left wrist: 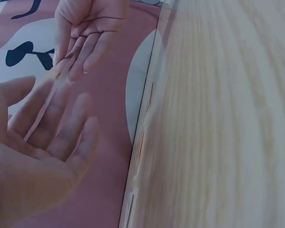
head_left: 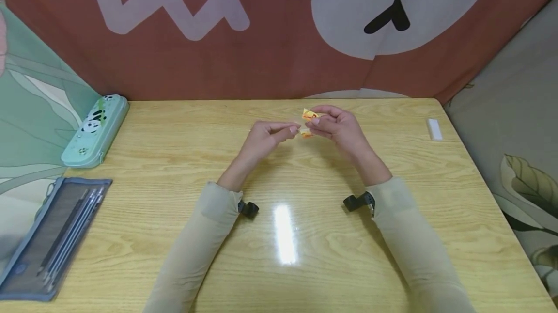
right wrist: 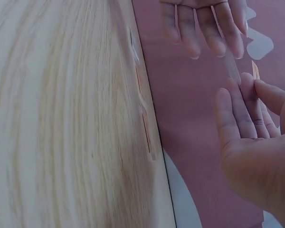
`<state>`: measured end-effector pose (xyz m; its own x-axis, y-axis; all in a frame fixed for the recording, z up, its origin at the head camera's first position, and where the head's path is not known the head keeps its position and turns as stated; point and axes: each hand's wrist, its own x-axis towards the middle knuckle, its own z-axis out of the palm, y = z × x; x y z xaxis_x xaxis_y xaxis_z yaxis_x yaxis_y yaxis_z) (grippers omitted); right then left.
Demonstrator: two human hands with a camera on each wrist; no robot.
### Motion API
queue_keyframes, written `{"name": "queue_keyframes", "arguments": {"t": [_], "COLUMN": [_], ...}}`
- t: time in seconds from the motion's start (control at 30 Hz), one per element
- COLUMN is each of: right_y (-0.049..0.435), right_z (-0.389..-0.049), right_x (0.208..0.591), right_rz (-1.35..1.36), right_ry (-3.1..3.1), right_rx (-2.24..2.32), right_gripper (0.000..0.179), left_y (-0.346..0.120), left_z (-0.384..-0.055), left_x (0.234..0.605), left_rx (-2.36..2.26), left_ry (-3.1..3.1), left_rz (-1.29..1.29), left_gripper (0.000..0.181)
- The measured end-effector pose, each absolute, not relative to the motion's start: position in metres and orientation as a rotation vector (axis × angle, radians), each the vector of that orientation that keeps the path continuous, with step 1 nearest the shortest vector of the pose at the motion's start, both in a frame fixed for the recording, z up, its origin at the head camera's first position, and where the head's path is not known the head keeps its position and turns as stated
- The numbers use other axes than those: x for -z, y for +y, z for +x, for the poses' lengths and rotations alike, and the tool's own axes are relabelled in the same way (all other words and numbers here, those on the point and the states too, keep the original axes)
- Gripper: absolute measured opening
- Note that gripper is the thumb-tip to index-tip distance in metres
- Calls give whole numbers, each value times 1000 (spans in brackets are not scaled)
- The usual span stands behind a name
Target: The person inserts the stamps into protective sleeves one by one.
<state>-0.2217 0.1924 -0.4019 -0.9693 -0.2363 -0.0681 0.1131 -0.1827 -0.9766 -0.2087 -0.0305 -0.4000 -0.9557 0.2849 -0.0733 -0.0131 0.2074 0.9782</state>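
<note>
Above the far half of the table, my two hands face each other. The right hand (head_left: 342,131) pinches a small yellow-and-orange printed piece (head_left: 310,114), which looks like a wrapper; part of it is hidden behind the fingers. A narrow translucent strip (right wrist: 232,69) spans the short gap between the fingertips of both hands. My left hand (head_left: 270,138) grips the strip's other end between thumb and fingers. In the left wrist view, the strip runs along the left fingers (left wrist: 47,111) toward the right hand (left wrist: 92,35). An orange edge (right wrist: 255,70) shows by the right thumb in the right wrist view.
A white block like an eraser (head_left: 434,129) lies near the table's right edge. On the left sit a mint panda pencil case (head_left: 96,131) and a blue-edged mesh pouch (head_left: 56,235) with several pencils. A reddish-brown printed cloth (head_left: 270,61) hangs behind the table (head_left: 174,148).
</note>
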Motion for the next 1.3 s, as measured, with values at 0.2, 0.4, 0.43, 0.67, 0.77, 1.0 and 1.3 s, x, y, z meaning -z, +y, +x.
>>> {"name": "queue_keyframes", "arguments": {"t": [0.2, 0.4, 0.43, 0.67, 0.77, 1.0, 1.3], "right_y": [190, 190, 190, 199, 201, 202, 204], "right_z": [-220, -219, -219, -222, -221, -221, -221], "right_x": [402, 402, 402, 406, 408, 409, 409], "right_rz": [-188, -239, -238, -202, -187, -157, -120], "right_ry": [1890, 2009, 2041, 2141, 2119, 2040, 2044], "right_rx": [2213, 2114, 2098, 2058, 2061, 2084, 2029], "right_gripper": [26, 26, 26, 34, 33, 25, 40], "left_y": [-28, -23, -24, -27, -28, -29, -32], "left_z": [-210, -212, -212, -212, -212, -213, -215], "left_x": [395, 391, 391, 394, 394, 396, 403], "left_rx": [-2019, -2054, -2059, -2109, -2102, -2123, -2198], "left_ry": [1995, 1900, 1901, 1922, 1936, 1908, 1808], "left_rz": [99, -45, -54, -77, -77, -95, -136], "left_gripper": [41, 36, 32, 29, 27, 27, 28]}}
